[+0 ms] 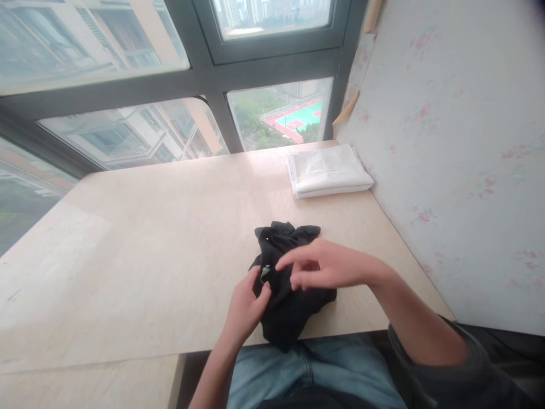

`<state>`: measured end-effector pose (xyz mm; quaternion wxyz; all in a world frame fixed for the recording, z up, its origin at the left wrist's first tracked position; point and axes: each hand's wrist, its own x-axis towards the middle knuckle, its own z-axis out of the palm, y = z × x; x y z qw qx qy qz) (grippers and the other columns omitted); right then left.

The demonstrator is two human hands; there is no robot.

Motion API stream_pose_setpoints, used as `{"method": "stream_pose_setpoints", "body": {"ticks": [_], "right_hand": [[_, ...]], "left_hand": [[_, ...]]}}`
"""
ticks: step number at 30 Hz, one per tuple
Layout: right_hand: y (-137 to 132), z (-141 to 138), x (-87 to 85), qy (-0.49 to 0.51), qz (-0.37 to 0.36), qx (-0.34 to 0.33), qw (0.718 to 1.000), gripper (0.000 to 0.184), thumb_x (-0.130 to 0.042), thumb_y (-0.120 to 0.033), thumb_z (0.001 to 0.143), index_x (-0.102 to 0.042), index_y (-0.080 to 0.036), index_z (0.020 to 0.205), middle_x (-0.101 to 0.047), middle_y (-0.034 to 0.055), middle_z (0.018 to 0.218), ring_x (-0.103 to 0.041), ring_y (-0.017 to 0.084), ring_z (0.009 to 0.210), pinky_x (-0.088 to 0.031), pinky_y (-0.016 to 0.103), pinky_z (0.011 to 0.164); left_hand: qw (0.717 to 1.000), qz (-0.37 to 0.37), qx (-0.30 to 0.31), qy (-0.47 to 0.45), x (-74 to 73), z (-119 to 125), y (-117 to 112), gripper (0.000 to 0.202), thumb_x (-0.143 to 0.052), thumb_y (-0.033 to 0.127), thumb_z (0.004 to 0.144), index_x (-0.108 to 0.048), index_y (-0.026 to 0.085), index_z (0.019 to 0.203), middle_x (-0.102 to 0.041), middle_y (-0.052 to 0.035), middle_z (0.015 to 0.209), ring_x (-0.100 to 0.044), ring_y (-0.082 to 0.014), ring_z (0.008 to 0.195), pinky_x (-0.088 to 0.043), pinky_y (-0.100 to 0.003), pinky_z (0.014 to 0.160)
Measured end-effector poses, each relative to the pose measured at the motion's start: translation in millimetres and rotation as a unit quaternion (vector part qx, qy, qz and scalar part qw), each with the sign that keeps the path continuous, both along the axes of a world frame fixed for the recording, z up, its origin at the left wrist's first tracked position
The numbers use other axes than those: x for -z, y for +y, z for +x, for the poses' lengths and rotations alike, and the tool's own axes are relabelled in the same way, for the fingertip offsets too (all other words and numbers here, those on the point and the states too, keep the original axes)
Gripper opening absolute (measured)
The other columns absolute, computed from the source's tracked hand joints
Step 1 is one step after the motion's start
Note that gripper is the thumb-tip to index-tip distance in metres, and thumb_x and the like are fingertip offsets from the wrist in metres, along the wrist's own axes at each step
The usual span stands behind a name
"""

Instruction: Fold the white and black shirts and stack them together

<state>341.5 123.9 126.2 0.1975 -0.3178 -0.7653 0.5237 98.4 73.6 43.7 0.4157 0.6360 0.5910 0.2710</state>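
Observation:
A crumpled black garment (287, 318) lies on the tabletop near its front edge, with part of it reaching over that edge. At its left side, my left hand (247, 301) is closed on the cloth, thumb on top and fingertips partly hidden by the fabric. Close to that thumb is a small grey-green tag or print (265, 272), too small to read. My right hand (326, 264) is over the garment's middle, index finger pointing left toward the tag and thumb held apart. Nothing shows between its fingers, and it hides part of the cloth.
A folded white cloth (327, 170) sits at the back right of the pale tabletop (128, 255). Grey-framed windows (208, 74) border the back and left. A floral-papered wall (460, 142) closes off the right side, its paper peeling near the window.

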Motion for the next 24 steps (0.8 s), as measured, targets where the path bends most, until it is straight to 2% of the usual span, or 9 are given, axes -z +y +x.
{"method": "stream_pose_setpoints", "body": {"ticks": [3,5,7,11,14,17,19,21,24], "right_hand": [[30,-17,20.3,-0.01,0.117,0.134,0.984,0.046,-0.061,-0.018,0.084,-0.063,-0.024,0.129,-0.07,0.0068,0.116,-0.066,0.018,0.101,-0.053,0.035,0.091],[45,-35,36.4,-0.036,0.204,0.135,0.969,0.052,-0.063,-0.013,0.081,-0.06,-0.023,0.132,-0.063,0.0094,0.129,-0.059,0.021,0.117,-0.045,0.041,0.105],[54,-54,47.2,-0.056,0.255,0.088,0.961,0.049,-0.061,-0.01,0.08,-0.062,-0.022,0.128,-0.064,0.0095,0.127,-0.056,0.021,0.12,-0.041,0.041,0.108],[65,-75,44.3,-0.107,0.262,0.082,0.956,0.031,-0.052,-0.011,0.089,-0.069,-0.019,0.113,-0.072,0.0072,0.103,-0.064,0.018,0.095,-0.047,0.034,0.09],[70,-73,31.4,-0.096,0.272,0.107,0.951,0.031,-0.051,-0.012,0.09,-0.068,-0.019,0.116,-0.071,0.0074,0.107,-0.063,0.019,0.098,-0.047,0.033,0.09],[73,-70,25.2,-0.067,0.304,0.03,0.95,0.049,-0.053,0.0,0.078,-0.066,-0.022,0.12,-0.066,0.007,0.121,-0.055,0.02,0.118,-0.044,0.035,0.1],[73,-73,26.9,-0.094,0.322,-0.04,0.941,0.055,-0.053,0.004,0.07,-0.068,-0.022,0.116,-0.064,0.0065,0.126,-0.051,0.022,0.125,-0.042,0.037,0.103],[73,-79,30.1,-0.158,0.315,-0.079,0.932,0.047,-0.054,0.002,0.07,-0.071,-0.022,0.106,-0.069,0.0069,0.115,-0.056,0.023,0.116,-0.045,0.037,0.097],[74,-85,28.2,-0.229,0.283,-0.051,0.93,0.034,-0.053,-0.003,0.075,-0.072,-0.021,0.096,-0.073,0.0065,0.099,-0.064,0.023,0.098,-0.048,0.033,0.084]], "left_hand": [[1.0,0.007,0.013,-0.015,0.7,3,-2,0.026,-0.049,0.023,0.089,-0.061,0.022,0.111,-0.07,-0.006,0.103,-0.065,-0.0232,0.094,-0.049,-0.034,0.083],[1.0,0.009,0.018,-0.019,-0.1,5,-5,0.028,-0.047,0.02,0.088,-0.06,0.021,0.113,-0.069,-0.0065,0.106,-0.065,-0.0236,0.097,-0.049,-0.034,0.084],[1.0,0.012,0.022,-0.013,-1.7,6,-10,0.028,-0.046,0.018,0.087,-0.06,0.021,0.112,-0.068,-0.0067,0.105,-0.064,-0.0235,0.097,-0.048,-0.034,0.083],[0.999,0.012,0.04,0.012,-6.1,3,-17,0.023,-0.048,0.017,0.085,-0.062,0.02,0.103,-0.068,-0.0067,0.096,-0.062,-0.0228,0.088,-0.046,-0.032,0.078],[0.998,0.022,0.052,0.02,-9.2,-6,-17,0.021,-0.048,0.017,0.085,-0.063,0.019,0.099,-0.068,-0.0058,0.092,-0.06,-0.0211,0.084,-0.045,-0.031,0.076],[0.998,0.035,0.057,0.022,-12.7,-11,-15,0.019,-0.047,0.014,0.082,-0.063,0.019,0.091,-0.066,-0.0038,0.085,-0.056,-0.0187,0.078,-0.042,-0.028,0.071],[0.997,0.05,0.06,0.024,-15.3,-7,-16,0.016,-0.046,0.012,0.079,-0.06,0.019,0.084,-0.063,-0.0025,0.08,-0.053,-0.0175,0.073,-0.039,-0.027,0.068],[0.995,0.069,0.068,0.028,-17.5,0,-18,0.014,-0.047,0.01,0.076,-0.056,0.02,0.077,-0.06,-0.0016,0.077,-0.051,-0.0168,0.071,-0.037,-0.027,0.066],[0.993,0.083,0.075,0.039,-17.2,6,-23,0.014,-0.046,0.01,0.074,-0.055,0.021,0.075,-0.06,-0.0019,0.077,-0.053,-0.0174,0.071,-0.037,-0.027,0.066]]}}
